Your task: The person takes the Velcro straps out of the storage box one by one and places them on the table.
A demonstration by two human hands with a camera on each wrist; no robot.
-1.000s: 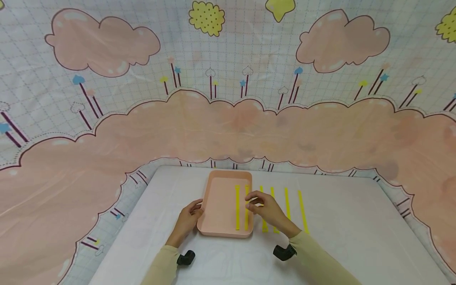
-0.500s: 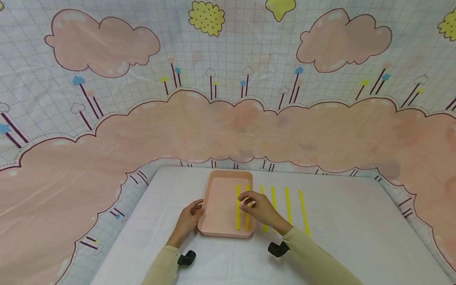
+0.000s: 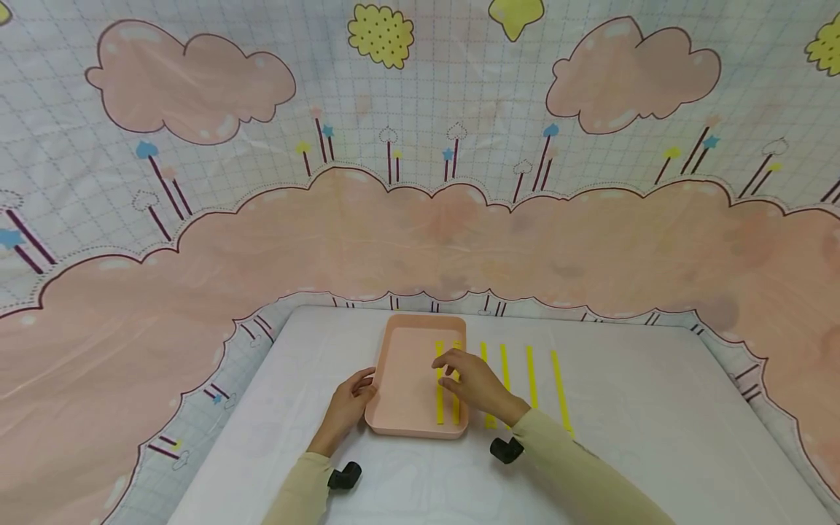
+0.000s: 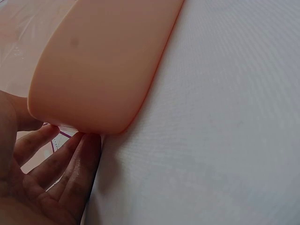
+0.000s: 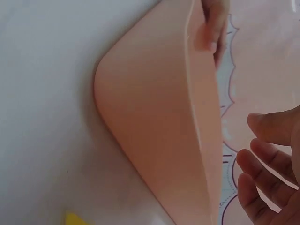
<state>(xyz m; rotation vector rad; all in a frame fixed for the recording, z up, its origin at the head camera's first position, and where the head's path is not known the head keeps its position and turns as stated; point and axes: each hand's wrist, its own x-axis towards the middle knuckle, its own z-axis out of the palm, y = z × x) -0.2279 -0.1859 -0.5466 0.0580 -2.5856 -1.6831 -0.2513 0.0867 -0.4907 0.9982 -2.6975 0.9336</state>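
Note:
A peach-coloured tray (image 3: 407, 386) lies on the white table. My left hand (image 3: 345, 405) holds its left side, thumb at the rim; in the left wrist view its fingertips (image 4: 89, 140) meet the outer wall. Above the tray's right part hovers my right hand (image 3: 474, 379), fingers loosely bent with nothing between them. Two narrow yellow strips lie lengthwise in the tray; the left strip (image 3: 440, 408) is partly covered by the right fingers. In the right wrist view, the right hand (image 5: 269, 168) is apart from the tray wall (image 5: 145, 98).
Several more yellow strips stand in a row on the table right of the tray, such as the outermost strip (image 3: 561, 390); the right forearm covers parts of some. Behind the table (image 3: 630, 379) hangs a patterned cloth (image 3: 420, 240). Each wrist wears a black device (image 3: 345, 475).
My right hand has moved left, from the tray's right rim to over the two strips inside. The left hand and the tray have stayed in place.

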